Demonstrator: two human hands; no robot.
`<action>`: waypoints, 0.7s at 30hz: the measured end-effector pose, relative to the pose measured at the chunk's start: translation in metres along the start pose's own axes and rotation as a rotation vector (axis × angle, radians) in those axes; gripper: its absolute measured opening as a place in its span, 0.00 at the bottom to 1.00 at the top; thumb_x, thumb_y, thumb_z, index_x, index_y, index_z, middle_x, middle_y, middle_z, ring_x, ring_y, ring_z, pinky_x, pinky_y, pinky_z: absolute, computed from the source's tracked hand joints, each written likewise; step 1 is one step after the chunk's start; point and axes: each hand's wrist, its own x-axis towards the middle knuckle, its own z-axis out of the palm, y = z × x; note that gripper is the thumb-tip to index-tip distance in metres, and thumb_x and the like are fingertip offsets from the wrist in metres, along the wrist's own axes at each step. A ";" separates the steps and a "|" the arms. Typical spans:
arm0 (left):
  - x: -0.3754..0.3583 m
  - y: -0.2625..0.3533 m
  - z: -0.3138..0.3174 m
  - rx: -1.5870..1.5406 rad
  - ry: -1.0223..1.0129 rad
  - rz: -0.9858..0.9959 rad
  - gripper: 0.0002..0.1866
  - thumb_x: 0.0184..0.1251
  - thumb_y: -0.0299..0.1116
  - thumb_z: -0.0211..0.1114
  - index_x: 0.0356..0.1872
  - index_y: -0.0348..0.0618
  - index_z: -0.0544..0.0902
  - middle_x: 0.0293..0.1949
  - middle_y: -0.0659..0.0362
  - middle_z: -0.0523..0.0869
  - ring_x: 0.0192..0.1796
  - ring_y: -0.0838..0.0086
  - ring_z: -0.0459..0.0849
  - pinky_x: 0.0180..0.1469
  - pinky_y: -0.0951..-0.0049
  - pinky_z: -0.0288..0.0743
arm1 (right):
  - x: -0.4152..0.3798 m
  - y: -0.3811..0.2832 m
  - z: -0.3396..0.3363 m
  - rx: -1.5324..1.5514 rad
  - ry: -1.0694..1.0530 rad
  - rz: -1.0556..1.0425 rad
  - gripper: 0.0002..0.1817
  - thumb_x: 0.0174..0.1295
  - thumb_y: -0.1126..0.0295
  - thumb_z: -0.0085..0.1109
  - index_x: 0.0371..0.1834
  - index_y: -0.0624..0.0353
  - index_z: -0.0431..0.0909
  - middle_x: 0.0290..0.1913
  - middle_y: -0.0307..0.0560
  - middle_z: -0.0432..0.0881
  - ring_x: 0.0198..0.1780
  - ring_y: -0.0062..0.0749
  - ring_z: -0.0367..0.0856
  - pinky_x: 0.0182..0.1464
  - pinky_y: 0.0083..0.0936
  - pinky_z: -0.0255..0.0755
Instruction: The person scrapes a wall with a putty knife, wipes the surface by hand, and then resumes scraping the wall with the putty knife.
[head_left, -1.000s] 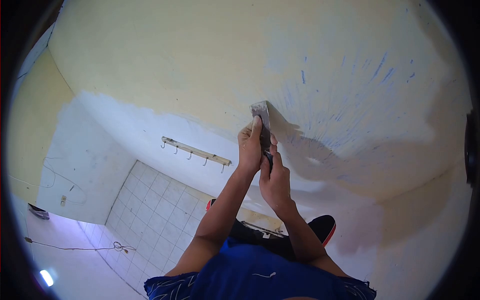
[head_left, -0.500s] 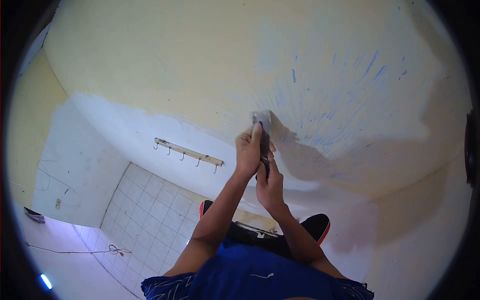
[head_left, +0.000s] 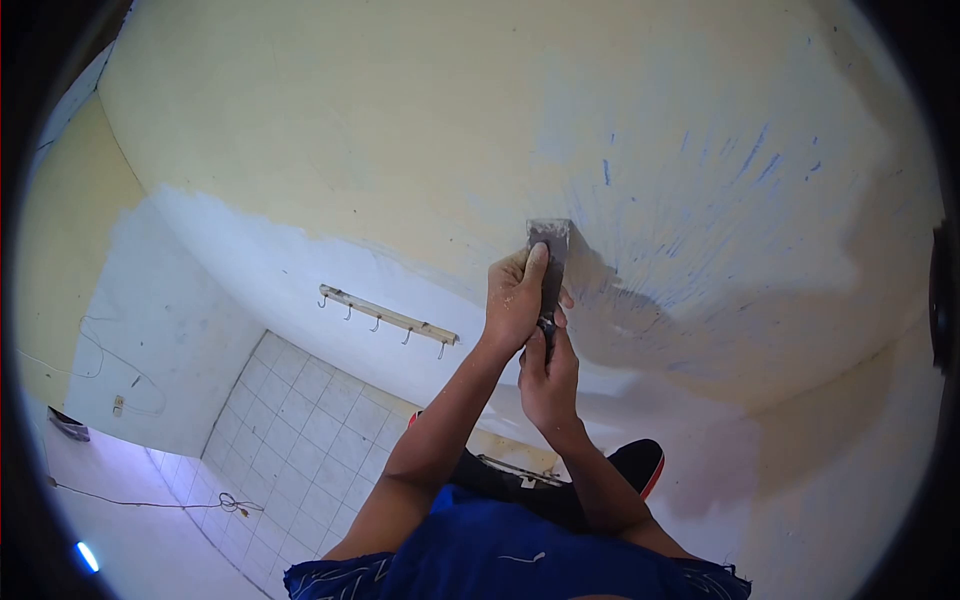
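Observation:
Both hands grip a scraper (head_left: 550,234), a putty knife with a wide, dusty metal blade and a dark handle. My left hand (head_left: 513,305) is closed around its upper part, thumb laid along the blade. Lower down, my right hand (head_left: 550,378) holds the end of the black handle. The blade points up the wall (head_left: 420,130), its edge at or very near the cream paint; contact is hard to tell. Pale and blue scraped streaks (head_left: 690,220) fan out to the right of the blade.
A wooden hook rail (head_left: 388,317) is fixed to the white lower wall, left of my hands. Pale floor tiles (head_left: 300,420) lie below. A cord (head_left: 150,503) hangs at the lower left near a bright lamp (head_left: 88,556). My dark shoe (head_left: 636,468) shows below.
The scraper and both hands have shifted slightly right in view, and the blade's face now shows more squarely. The whole view has shifted a little too. Both hands keep their hold.

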 end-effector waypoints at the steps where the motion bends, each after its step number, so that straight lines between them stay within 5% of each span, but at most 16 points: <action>1: 0.003 0.007 0.001 0.003 0.002 0.007 0.20 0.84 0.43 0.50 0.31 0.41 0.75 0.18 0.53 0.83 0.14 0.76 0.80 0.16 0.77 0.72 | 0.006 -0.007 0.000 -0.013 -0.014 -0.004 0.26 0.77 0.68 0.47 0.72 0.73 0.61 0.28 0.55 0.80 0.26 0.34 0.80 0.33 0.31 0.74; 9: 0.003 0.010 0.002 -0.049 0.042 0.038 0.20 0.84 0.42 0.50 0.31 0.40 0.75 0.19 0.52 0.84 0.14 0.75 0.80 0.16 0.77 0.71 | 0.007 -0.015 -0.012 0.084 -0.160 0.078 0.25 0.78 0.66 0.46 0.71 0.72 0.61 0.26 0.52 0.79 0.24 0.30 0.77 0.30 0.31 0.70; 21: 0.005 0.025 0.005 0.026 0.058 0.038 0.22 0.84 0.43 0.48 0.29 0.40 0.75 0.18 0.53 0.82 0.13 0.76 0.78 0.15 0.77 0.70 | 0.012 -0.020 -0.003 0.167 -0.160 0.015 0.15 0.78 0.66 0.46 0.56 0.68 0.68 0.24 0.47 0.76 0.21 0.29 0.71 0.27 0.29 0.66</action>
